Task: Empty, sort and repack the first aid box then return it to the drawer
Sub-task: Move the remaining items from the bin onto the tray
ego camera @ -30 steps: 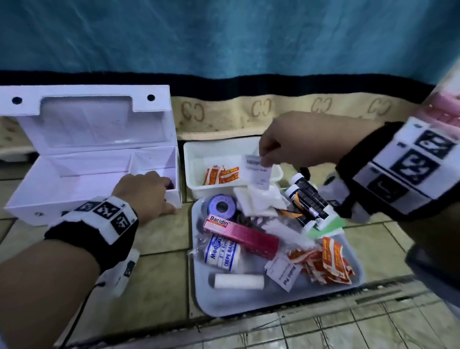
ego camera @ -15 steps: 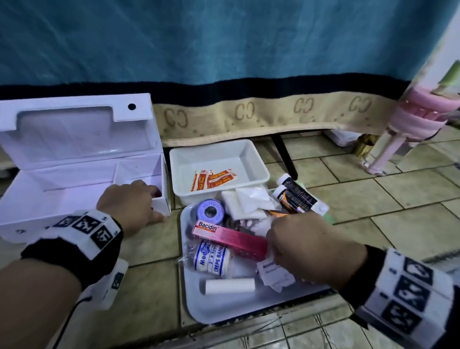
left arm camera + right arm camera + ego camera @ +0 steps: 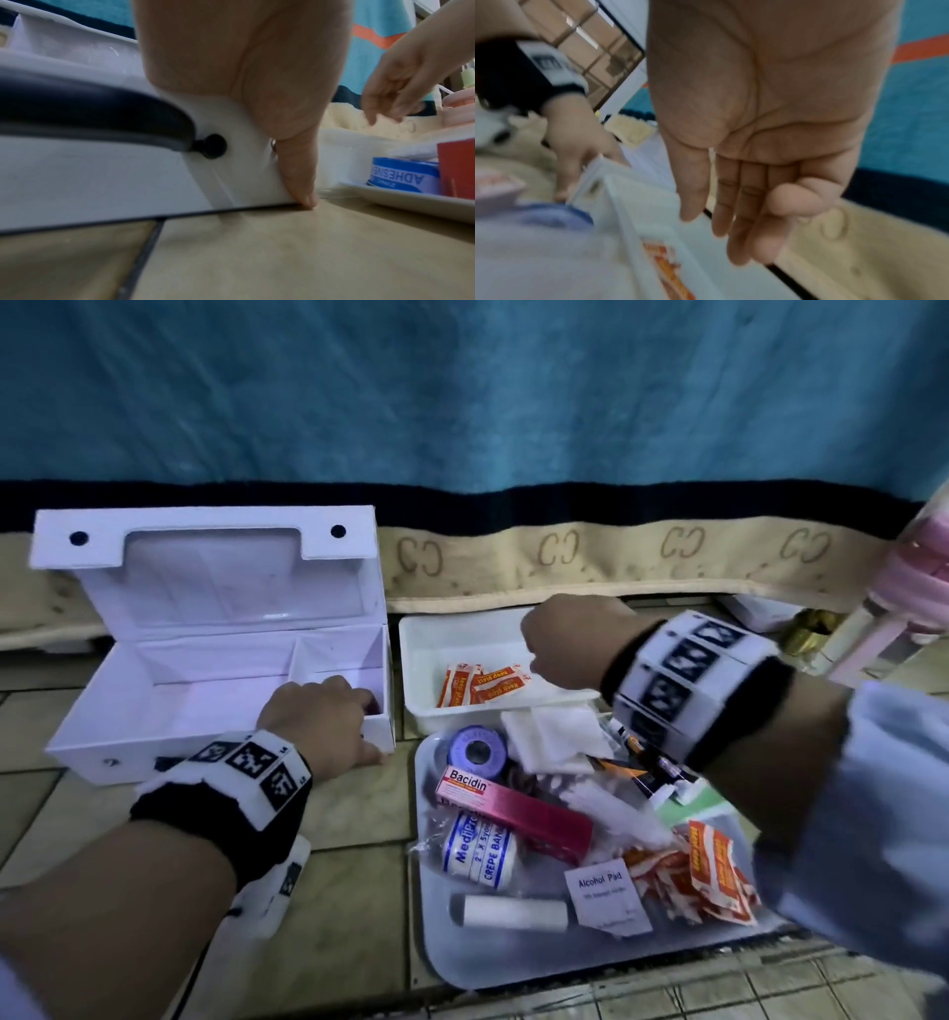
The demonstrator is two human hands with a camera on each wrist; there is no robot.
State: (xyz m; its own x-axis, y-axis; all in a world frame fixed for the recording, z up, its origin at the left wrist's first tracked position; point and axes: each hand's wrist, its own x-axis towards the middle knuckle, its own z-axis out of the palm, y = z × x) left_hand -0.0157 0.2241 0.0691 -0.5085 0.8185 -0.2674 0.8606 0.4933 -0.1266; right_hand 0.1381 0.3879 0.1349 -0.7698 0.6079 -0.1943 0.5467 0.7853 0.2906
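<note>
The white first aid box (image 3: 154, 711) stands open on the tiled floor with its lid up and nothing in it. My left hand (image 3: 318, 716) grips its front right corner, thumb on the outer wall (image 3: 295, 172). My right hand (image 3: 565, 639) hovers over the white bin (image 3: 462, 639), palm open (image 3: 744, 203) and holding nothing. Orange plaster packets (image 3: 480, 683) lie in the bin. The grey tray (image 3: 513, 958) holds a Bacidin carton (image 3: 513, 806), a crepe bandage (image 3: 477, 850), a blue tape roll (image 3: 475, 747), an alcohol pad (image 3: 608, 896), a white roll (image 3: 513, 911), gauze and more orange packets (image 3: 708, 875).
A teal cloth with a beige hem (image 3: 616, 557) hangs just behind the box and bin. A pink object (image 3: 919, 577) stands at the far right. Bare floor tiles (image 3: 349, 891) lie between the box and the tray.
My right hand dropped to the tray, then rose over the bin; the white sachet it held a second ago is out of it. The left hand stayed on the box.
</note>
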